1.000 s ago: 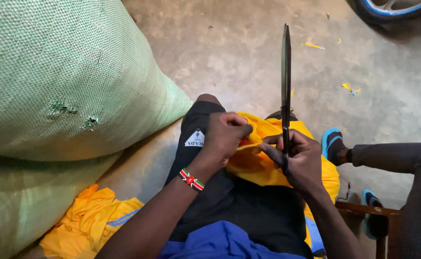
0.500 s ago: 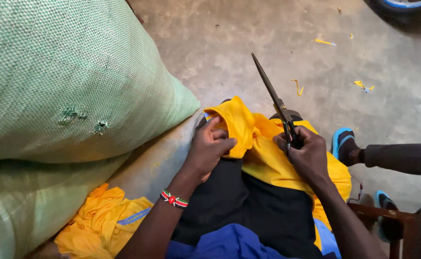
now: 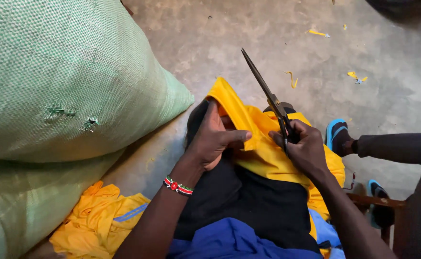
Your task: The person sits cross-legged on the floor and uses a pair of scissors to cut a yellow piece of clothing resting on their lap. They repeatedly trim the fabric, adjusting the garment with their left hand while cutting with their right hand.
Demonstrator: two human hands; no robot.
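**A:** What are your hands doing right now?

**B:** You are sitting with a yellow cloth (image 3: 263,144) lying over your lap, and both hands are working on it. Your left hand (image 3: 215,139) is pressing on the cloth's near-left part, the thumb stretching right along a fold and the fingers lying flat toward a raised peak of the fabric. The grip there is mostly open: it is holding the cloth down rather than closing around it.

**A:** And the other hand?

**B:** Your right hand (image 3: 306,151) is sitting just right of the cloth's middle, curling tightly around the handles of dark metal scissors (image 3: 268,96). The blades are pointing up and away from the cloth, toward the far left, and they are looking closed or nearly so. The pivot is hovering right above the cloth's upper edge.

**A:** What is lying around the cloth?

**B:** A beaded bracelet (image 3: 178,187) is circling your left wrist, below and left of the cloth. A large green woven sack (image 3: 61,76) is bulging well to the cloth's left. More yellow fabric (image 3: 97,223) is lying crumpled on the ground below the sack. Small yellow scraps (image 3: 292,79) are scattering over the concrete floor (image 3: 316,52) beyond the cloth. Another person's leg (image 3: 393,146) and blue-trimmed shoe (image 3: 337,136) are resting just right of the cloth.
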